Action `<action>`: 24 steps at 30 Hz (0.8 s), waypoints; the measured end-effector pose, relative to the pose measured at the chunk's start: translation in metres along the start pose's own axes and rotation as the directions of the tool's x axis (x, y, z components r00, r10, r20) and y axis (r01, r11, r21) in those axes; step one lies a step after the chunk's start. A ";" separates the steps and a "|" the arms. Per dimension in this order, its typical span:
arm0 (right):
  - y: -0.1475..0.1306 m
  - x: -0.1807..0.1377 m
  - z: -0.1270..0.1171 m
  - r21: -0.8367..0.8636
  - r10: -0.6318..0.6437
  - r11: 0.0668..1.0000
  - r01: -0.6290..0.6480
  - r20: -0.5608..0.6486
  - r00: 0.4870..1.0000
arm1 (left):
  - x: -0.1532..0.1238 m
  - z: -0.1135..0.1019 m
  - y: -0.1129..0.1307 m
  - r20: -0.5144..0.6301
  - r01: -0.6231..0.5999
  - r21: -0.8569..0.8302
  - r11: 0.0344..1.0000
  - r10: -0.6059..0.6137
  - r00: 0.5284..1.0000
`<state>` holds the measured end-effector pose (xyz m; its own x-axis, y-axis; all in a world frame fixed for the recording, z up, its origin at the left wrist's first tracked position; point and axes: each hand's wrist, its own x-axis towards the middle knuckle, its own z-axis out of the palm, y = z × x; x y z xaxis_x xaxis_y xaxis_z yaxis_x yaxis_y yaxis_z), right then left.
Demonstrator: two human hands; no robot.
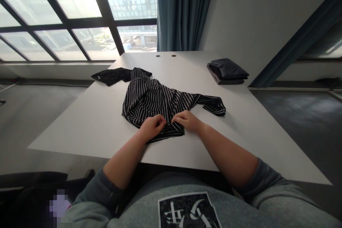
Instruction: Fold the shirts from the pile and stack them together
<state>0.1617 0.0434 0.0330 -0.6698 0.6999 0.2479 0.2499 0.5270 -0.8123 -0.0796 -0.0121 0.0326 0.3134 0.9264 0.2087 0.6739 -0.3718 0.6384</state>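
Observation:
A black shirt with thin white stripes [155,99] lies crumpled on the white table [88,128], one sleeve stretched out to the right. My left hand [151,127] is closed, pinching the shirt's near hem. My right hand [187,120] is closed too, pinching the same hem a little to the right. The two hands sit close together at the garment's front edge.
A plain black garment [113,75] lies at the table's far left. A stack of folded dark clothes [227,71] sits at the far right. Large windows and a teal curtain [181,10] stand behind the table. A dark chair [32,188] is at my lower left.

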 end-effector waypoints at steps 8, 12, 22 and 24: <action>-0.005 -0.001 -0.007 -0.065 -0.013 0.997 0.043 0.398 0.917 | 0.002 0.000 0.006 0.093 0.160 0.381 0.911 -0.210 0.973; -0.002 0.002 0.004 -0.279 -0.019 0.958 0.072 0.187 0.982 | 0.003 -0.002 0.011 0.160 0.155 0.484 0.861 -0.262 0.952; -0.003 -0.002 0.003 -0.269 -0.172 0.917 0.293 0.397 0.902 | -0.002 -0.008 0.007 0.071 0.157 0.382 0.911 -0.198 0.978; -0.004 -0.002 0.003 -0.262 -0.158 0.925 0.277 0.396 0.905 | 0.004 -0.013 0.010 0.106 0.162 0.460 0.873 -0.235 0.966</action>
<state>0.1598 0.0388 0.0341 -0.9223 0.3588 0.1438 0.2292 0.8072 -0.5440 -0.0805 -0.0110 0.0491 0.2156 0.9761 -0.0270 0.9467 -0.2022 0.2506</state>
